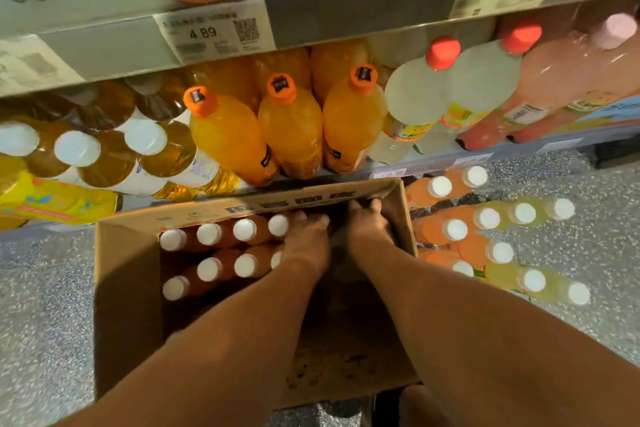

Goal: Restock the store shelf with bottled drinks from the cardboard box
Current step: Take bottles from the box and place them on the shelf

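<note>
Cardboard box [128, 288] sits open on the speckled floor [45, 305], just in front of the lower shelf edge [433, 163]. Inside the box, left half: white-capped amber bottles [209, 234] standing upright in rows, caps up. Right half of the box is bare cardboard bottom.

My left hand [306, 239] is down in the box at the right end of the bottle rows, fingers curled round a bottle there. My right hand [367, 222] is at the far right corner of the box, fingers bent over the far wall; whether it grips anything I cannot tell.

Right of the box, on the floor: a loose group of white-capped orange and pale yellow bottles [488, 218], close to the box wall.

Behind the box, lower shelf: three orange-capped juice bottles [291, 128] at the front edge, golden white-capped bottles [104, 156] to their left, red-capped pale bottles [426, 94] to their right. No open gap shows along that front row.
</note>
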Demonstrator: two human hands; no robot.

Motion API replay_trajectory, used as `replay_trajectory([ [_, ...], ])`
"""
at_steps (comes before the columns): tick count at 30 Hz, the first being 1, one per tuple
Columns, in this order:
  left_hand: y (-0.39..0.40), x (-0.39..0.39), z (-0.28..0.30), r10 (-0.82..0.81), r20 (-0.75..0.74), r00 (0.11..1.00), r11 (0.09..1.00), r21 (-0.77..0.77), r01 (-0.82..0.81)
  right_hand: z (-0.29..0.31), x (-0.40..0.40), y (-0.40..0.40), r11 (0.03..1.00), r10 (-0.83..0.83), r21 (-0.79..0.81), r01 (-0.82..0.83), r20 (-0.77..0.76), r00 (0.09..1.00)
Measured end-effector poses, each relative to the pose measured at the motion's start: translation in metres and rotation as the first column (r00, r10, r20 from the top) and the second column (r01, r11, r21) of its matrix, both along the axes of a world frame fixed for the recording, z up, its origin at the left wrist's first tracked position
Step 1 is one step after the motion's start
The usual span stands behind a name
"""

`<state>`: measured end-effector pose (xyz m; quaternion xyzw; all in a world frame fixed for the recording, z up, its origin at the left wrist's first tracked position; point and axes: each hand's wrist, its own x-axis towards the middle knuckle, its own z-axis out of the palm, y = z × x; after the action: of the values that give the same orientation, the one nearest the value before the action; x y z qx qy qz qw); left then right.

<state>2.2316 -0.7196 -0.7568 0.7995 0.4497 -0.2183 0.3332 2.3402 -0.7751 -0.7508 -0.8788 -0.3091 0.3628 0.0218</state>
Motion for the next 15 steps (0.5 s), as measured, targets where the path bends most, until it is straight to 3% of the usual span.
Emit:
replay_trajectory([
  [6,0.005,0.0,0.055,-0.016,0.025,1.0,0.99,0.138,0.013,0.048,-0.002,0.002,0.963,0.269,-0.069,-0.261,0.158,0.95],
  [9,0.005,-0.005,0.092,-0.023,0.019,1.0,0.983,0.182,0.019,0.082,-0.014,0.003,0.969,0.244,-0.006,-0.246,0.167,0.955],
  [15,0.001,-0.022,0.179,0.131,0.262,0.956,0.954,0.229,-0.194,0.171,-0.017,-0.006,0.951,0.129,0.24,-0.194,0.262,0.956],
])
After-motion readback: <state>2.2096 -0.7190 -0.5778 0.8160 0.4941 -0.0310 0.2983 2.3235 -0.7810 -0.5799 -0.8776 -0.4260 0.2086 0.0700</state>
